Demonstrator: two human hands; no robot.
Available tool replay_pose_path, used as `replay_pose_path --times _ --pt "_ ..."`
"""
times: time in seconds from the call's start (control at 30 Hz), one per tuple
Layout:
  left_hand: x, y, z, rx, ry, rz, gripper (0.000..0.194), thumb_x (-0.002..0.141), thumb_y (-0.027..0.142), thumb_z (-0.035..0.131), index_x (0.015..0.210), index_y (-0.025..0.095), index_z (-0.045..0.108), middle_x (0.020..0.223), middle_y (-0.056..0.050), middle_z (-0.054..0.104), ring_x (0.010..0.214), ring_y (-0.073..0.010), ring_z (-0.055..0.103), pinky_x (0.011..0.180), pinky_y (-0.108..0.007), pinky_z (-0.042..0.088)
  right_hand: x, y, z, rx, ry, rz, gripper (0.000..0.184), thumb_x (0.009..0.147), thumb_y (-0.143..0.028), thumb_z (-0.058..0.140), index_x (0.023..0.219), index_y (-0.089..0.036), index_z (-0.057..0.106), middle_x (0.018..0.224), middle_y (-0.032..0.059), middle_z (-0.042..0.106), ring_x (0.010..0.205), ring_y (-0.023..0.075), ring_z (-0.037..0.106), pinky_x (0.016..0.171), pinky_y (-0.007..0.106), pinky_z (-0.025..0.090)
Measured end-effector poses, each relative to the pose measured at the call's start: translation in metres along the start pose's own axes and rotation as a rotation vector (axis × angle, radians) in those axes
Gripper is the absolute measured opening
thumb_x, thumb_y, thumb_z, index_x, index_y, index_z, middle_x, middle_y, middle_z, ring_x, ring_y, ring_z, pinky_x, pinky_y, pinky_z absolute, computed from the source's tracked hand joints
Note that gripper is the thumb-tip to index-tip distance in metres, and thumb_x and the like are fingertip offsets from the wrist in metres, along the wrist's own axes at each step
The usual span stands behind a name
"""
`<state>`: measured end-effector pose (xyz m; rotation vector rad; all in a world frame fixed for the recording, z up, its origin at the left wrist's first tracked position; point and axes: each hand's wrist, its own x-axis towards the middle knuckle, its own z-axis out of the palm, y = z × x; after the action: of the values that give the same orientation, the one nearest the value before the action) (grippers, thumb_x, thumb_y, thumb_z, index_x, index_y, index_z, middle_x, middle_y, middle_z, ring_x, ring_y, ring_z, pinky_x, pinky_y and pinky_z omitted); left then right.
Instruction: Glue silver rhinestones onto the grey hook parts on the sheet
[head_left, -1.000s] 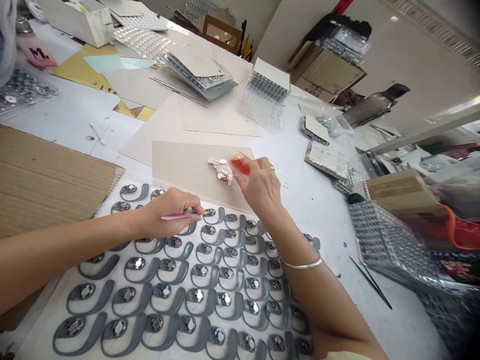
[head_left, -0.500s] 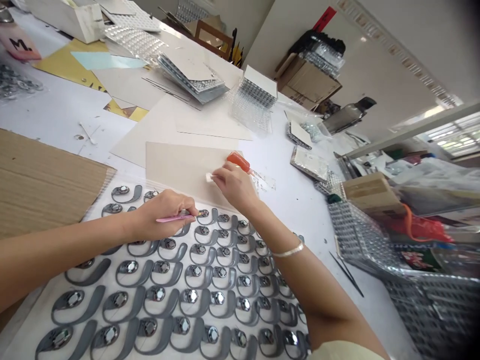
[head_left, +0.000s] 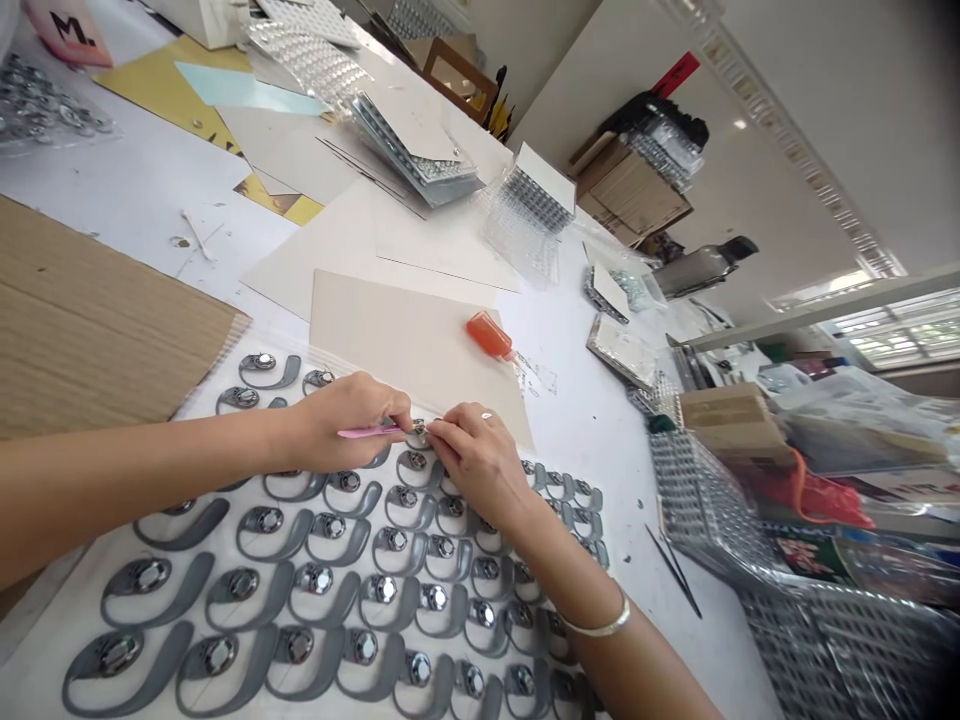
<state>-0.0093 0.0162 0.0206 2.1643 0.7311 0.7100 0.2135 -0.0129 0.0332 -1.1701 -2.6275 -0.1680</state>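
A white tabletop [head_left: 585,430] carries a pale sheet [head_left: 52,640] lined with rows of grey hook-shaped pieces, each bearing a faceted stone; both forearms cross the sheet and cover some of them. Corrugated cardboard [head_left: 105,310] lies at the left edge, and clear ridged plastic trays [head_left: 840,640] crowd the lower right. On the far side, a brown cardboard box [head_left: 630,190] has clear-wrapped packs piled on top. A beige card [head_left: 390,330] lies beyond the hands.

The right hand [head_left: 480,460] has its fingertips drawn in at one grey piece [head_left: 418,436]; whether they pinch anything is hidden. The left hand [head_left: 356,420] pinches a slim pink tool [head_left: 364,433], its tip at that same piece, near the sheet's far edge. A capped metal bottle [head_left: 694,268] leans at the far right. A clear bag [head_left: 45,105] at upper left holds small round metal parts, near a pink container [head_left: 67,35] marked "M." A small bottle of orange-red liquid [head_left: 489,335] lies on the card. Dark tweezers [head_left: 675,570] rest beside the trays, and a cotton swab [head_left: 197,235] lies beyond the cardboard.
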Motion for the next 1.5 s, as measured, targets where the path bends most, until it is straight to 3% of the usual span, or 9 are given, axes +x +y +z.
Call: replay_pose_path --times 0.23,0.77,1.0,1.13,1.2,1.3,1.33,1.43,1.5 --pt "0.001 0.001 0.001 0.027 0.016 0.030 0.009 0.079 0.011 0.057 0.083 0.015 0.063 0.078 -0.003 0.071 0.069 -0.0145 0.065 0.063 -0.021 0.045 -0.003 -0.007 0.001 -0.124 -0.007 -0.037 0.012 0.088 -0.015 0.054 0.080 -0.019 0.062 0.072 0.0040 0.058 0.070 0.0181 0.048 0.069 0.033 0.040" --pt "0.001 0.000 0.001 0.020 0.010 0.021 0.011 0.082 0.013 0.053 0.082 0.015 0.064 0.073 -0.002 0.069 0.063 -0.0126 0.061 0.060 -0.021 0.041 -0.002 0.002 0.012 0.143 0.063 -0.032 0.015 0.086 -0.010 0.051 0.080 -0.018 0.062 0.073 0.0024 0.060 0.069 0.0136 0.055 0.072 0.029 0.045" --pt "0.000 0.003 -0.002 0.027 -0.022 -0.007 0.015 0.084 0.016 0.050 0.083 0.016 0.065 0.071 0.000 0.067 0.062 -0.0113 0.059 0.060 -0.020 0.040 0.000 0.006 0.010 0.168 -0.015 -0.014 0.014 0.088 -0.014 0.051 0.081 -0.018 0.062 0.078 0.0028 0.062 0.071 0.0136 0.056 0.077 0.032 0.043" --pt "0.000 0.003 -0.003 0.009 0.001 -0.034 0.014 0.085 0.022 0.052 0.084 0.016 0.065 0.074 -0.001 0.069 0.063 -0.0117 0.061 0.061 -0.020 0.043 0.002 0.008 0.005 0.264 0.004 -0.048 0.014 0.089 -0.017 0.052 0.082 -0.018 0.064 0.079 0.0033 0.063 0.074 0.0146 0.056 0.079 0.035 0.043" --pt "-0.001 0.003 -0.003 0.002 0.004 -0.050 0.014 0.085 0.024 0.054 0.084 0.016 0.065 0.075 -0.002 0.070 0.064 -0.0123 0.063 0.061 -0.020 0.045 0.006 0.014 -0.002 0.385 0.077 0.003 0.012 0.089 -0.022 0.055 0.084 -0.020 0.065 0.081 0.0030 0.063 0.076 0.0146 0.058 0.078 0.034 0.045" --pt "-0.001 0.004 -0.003 0.003 -0.004 -0.067 0.014 0.085 0.024 0.054 0.085 0.016 0.066 0.080 -0.003 0.072 0.068 -0.0135 0.065 0.062 -0.021 0.047 0.018 0.032 -0.014 0.435 0.220 0.209 0.016 0.088 -0.033 0.058 0.087 -0.023 0.069 0.084 0.0034 0.063 0.077 0.0154 0.060 0.072 0.033 0.049" --pt "-0.002 0.004 -0.003 0.011 -0.008 -0.069 0.014 0.086 0.024 0.054 0.085 0.016 0.065 0.082 -0.004 0.072 0.069 -0.0137 0.066 0.062 -0.021 0.048 0.024 0.039 -0.017 0.392 0.217 0.256 0.018 0.088 -0.035 0.058 0.087 -0.023 0.070 0.086 0.0041 0.064 0.079 0.0164 0.060 0.073 0.034 0.049" --pt "-0.004 0.005 -0.002 0.043 -0.013 -0.048 0.013 0.087 0.022 0.053 0.084 0.016 0.065 0.086 -0.005 0.072 0.074 -0.0146 0.068 0.064 -0.021 0.049 0.048 0.064 -0.021 0.253 0.034 0.329 0.020 0.086 -0.034 0.061 0.087 -0.019 0.073 0.095 0.0082 0.066 0.090 0.0205 0.062 0.085 0.036 0.048" --pt "-0.005 0.005 -0.001 0.079 -0.022 -0.028 0.014 0.087 0.021 0.052 0.087 0.015 0.064 0.090 -0.005 0.072 0.078 -0.0158 0.068 0.068 -0.022 0.050 0.065 0.079 -0.021 0.115 -0.026 0.453 0.025 0.087 -0.034 0.059 0.101 -0.016 0.070 0.110 0.0127 0.064 0.103 0.0255 0.060 0.092 0.039 0.046"
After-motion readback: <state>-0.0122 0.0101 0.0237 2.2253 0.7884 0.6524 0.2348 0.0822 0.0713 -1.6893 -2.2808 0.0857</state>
